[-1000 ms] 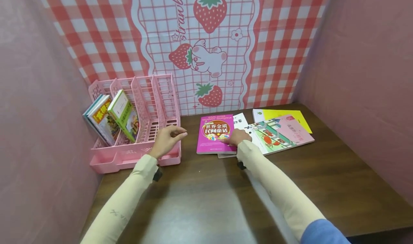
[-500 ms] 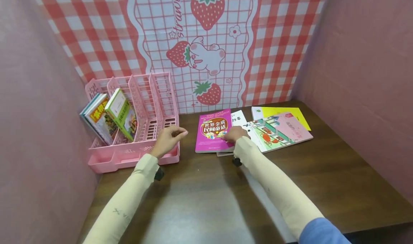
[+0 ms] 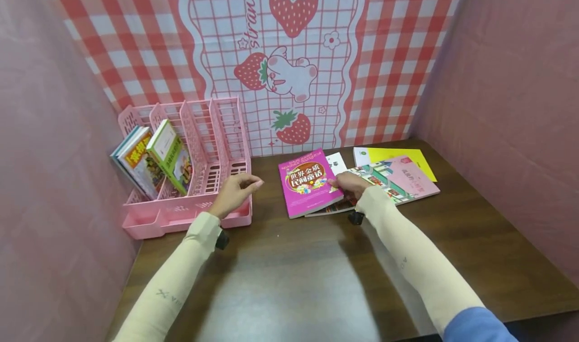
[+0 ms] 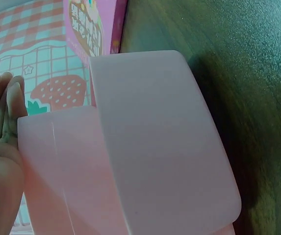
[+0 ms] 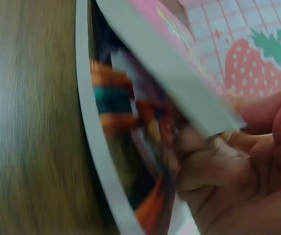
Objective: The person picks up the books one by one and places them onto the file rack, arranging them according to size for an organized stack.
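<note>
My right hand (image 3: 353,183) pinches the right edge of a magenta book (image 3: 305,188), thumb on the cover and fingers beneath. In the right wrist view that book's page edge (image 5: 169,63) is raised and tilted over another book (image 5: 113,105) with a colourful, blurred cover. This lower book (image 3: 335,163) shows white at the top and dark near the front in the head view. My left hand (image 3: 231,196) holds nothing; its fingers are loosely bent beside the right end of a pink plastic book rack (image 3: 181,216), whose smooth wall (image 4: 155,137) fills much of the left wrist view.
Right of the right hand lies a pink picture book (image 3: 409,178), partly over a yellow-and-white book (image 3: 420,161). Several books (image 3: 145,166) lean in the rack's left slots, among them a green one (image 3: 174,158). The brown table (image 3: 289,276) meets a strawberry-print cloth (image 3: 294,128) behind.
My right hand has shifted right and now grips the magenta book's edge. The book has turned and its right side has lifted off the one below. The left hand stays about where it was.
</note>
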Demonstrator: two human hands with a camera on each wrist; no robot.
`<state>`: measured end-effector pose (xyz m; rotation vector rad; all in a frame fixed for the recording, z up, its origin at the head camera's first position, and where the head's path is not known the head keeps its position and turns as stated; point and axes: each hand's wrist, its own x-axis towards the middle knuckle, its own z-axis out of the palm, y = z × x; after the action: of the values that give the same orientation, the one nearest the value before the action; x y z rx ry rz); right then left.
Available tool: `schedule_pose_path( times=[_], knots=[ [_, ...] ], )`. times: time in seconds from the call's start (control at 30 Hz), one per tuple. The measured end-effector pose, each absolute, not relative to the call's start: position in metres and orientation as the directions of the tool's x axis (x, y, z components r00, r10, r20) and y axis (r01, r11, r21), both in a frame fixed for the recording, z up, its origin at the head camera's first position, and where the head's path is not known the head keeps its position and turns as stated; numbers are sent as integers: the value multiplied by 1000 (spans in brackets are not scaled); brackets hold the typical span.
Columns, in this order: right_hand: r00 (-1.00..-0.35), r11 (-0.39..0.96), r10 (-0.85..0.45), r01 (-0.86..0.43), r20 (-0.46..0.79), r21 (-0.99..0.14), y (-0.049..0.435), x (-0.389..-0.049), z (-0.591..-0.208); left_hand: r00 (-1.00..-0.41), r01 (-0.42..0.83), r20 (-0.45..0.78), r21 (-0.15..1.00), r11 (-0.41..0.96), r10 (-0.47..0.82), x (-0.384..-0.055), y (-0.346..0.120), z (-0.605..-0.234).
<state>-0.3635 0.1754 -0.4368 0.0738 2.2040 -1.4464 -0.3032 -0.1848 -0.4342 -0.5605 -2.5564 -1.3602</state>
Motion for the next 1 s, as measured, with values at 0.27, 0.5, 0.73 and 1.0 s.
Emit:
schedule_pose_path(
  times=[0.27, 0.5, 0.73, 1.0],
  knots=[
    [-909, 403, -232, 236, -348, -884, 218, -359, -444, -913, 408, 325, 765, 499, 248, -301, -185, -430],
    [-936, 274, -170, 256, -309, -927, 241, -350, -452, -916, 400, 317, 775, 489, 247, -301, -184, -429],
    [-964, 297, -95, 212, -249, -931, 252, -343, -457, -918, 395, 308, 779, 487, 251, -302, -186, -430],
    [-988, 217, -76, 115, -135, -969, 254, -341, -466, -922, 385, 300, 783, 488, 246, -303, -186, -432]
  ],
)
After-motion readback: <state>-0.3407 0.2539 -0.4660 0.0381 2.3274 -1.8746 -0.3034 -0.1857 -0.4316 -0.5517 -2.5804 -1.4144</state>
